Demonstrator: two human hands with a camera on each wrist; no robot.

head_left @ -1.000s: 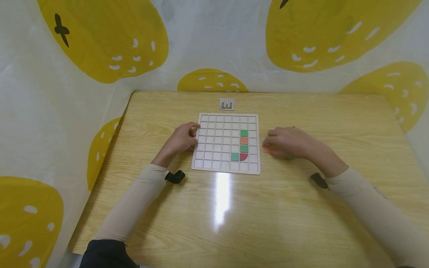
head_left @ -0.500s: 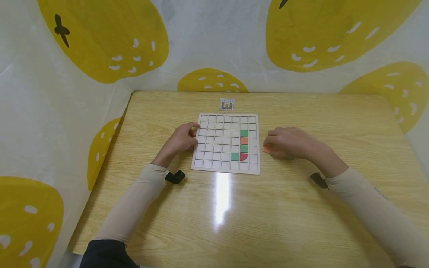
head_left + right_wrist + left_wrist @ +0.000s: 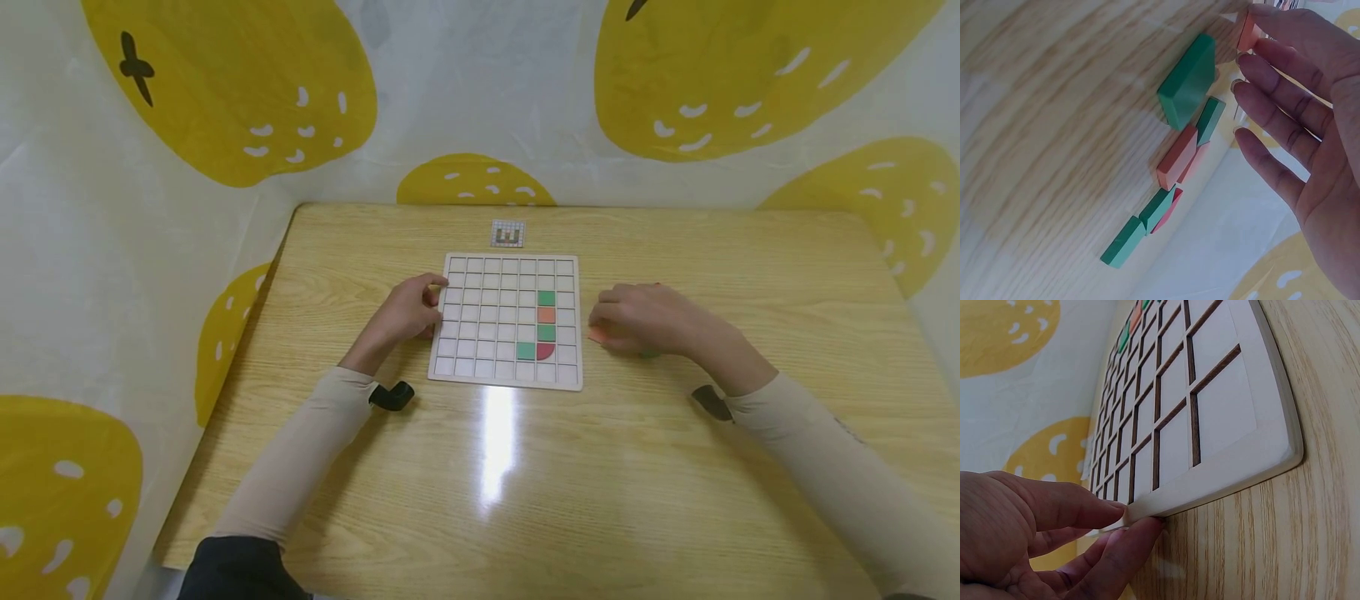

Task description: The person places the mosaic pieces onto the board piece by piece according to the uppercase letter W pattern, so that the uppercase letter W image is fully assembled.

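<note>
A square white board [image 3: 457, 380] with a grid of cells lies on the table. Its sixth column holds a green tile [image 3: 546, 297], an orange tile [image 3: 546, 315], another green tile [image 3: 546, 332] and a red rounded tile [image 3: 545, 352]; a further green tile [image 3: 526, 351] sits left of the red one. My left hand [image 3: 408, 308] pinches the board's left edge, thumb on top in the left wrist view. Right of the board, my right hand [image 3: 648, 318] pinches a loose orange tile [image 3: 1247, 32] between thumb and index finger, the other fingers extended.
Under the right hand lie several loose tiles, among them a large green tile [image 3: 1188, 81], an orange tile [image 3: 1177, 156] and a small green tile [image 3: 1122, 242]. A pattern card [image 3: 508, 234] lies beyond the board. Fruit-printed cloth [image 3: 480, 100] hangs behind the table.
The right hand has shifted very slightly right with the orange tile. The left hand, board and its tiles look unchanged.
</note>
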